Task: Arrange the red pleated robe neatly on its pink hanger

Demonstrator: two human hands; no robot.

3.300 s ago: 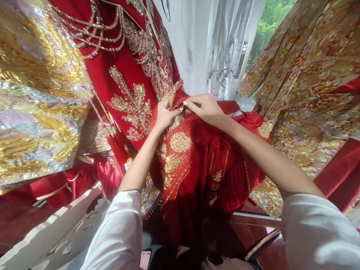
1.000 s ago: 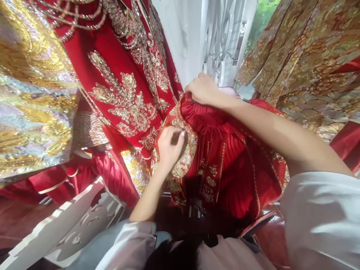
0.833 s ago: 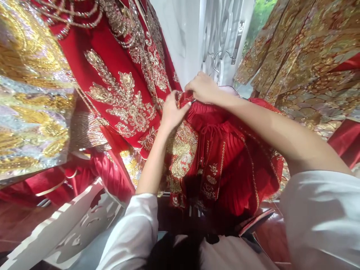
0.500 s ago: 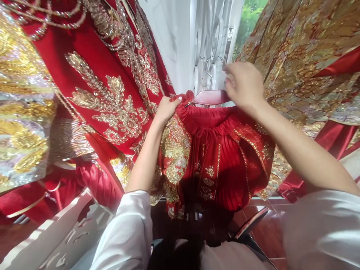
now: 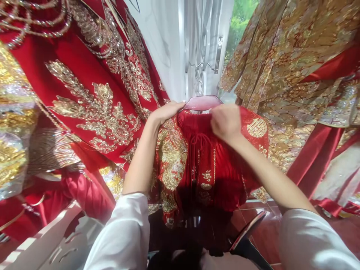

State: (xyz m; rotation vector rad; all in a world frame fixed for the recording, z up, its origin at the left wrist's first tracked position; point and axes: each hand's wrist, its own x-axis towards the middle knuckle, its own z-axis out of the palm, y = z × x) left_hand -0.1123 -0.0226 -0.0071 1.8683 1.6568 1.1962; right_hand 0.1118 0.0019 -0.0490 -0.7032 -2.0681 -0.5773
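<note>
A red skirt (image 5: 202,161) with a gathered, tied waistband hangs together with a red jacket (image 5: 172,161) embroidered in gold, on a pinkish-red hanger (image 5: 203,102) with a metal hook. My left hand (image 5: 168,111) is closed over the jacket's shoulder at the hanger's left end, its thumb lying on top. Slightly blurred, my right hand (image 5: 227,122) is closed at the right side of the skirt's waistband, just below the hanger's right end; its fingertips are hidden. To its right a round gold emblem (image 5: 257,128) shows on the jacket.
A large red gown (image 5: 87,86) with gold beading hangs at the left, close to my left forearm. On the right hangs a gold patterned garment (image 5: 292,75). Behind the hanger stands a white metal gate (image 5: 194,37). Red floor tiles (image 5: 267,234) show below.
My right hand has moved down and left, from beside the hanger's hook to the skirt's waistband. My left hand still holds the jacket's shoulder. The view has shifted slightly right.
</note>
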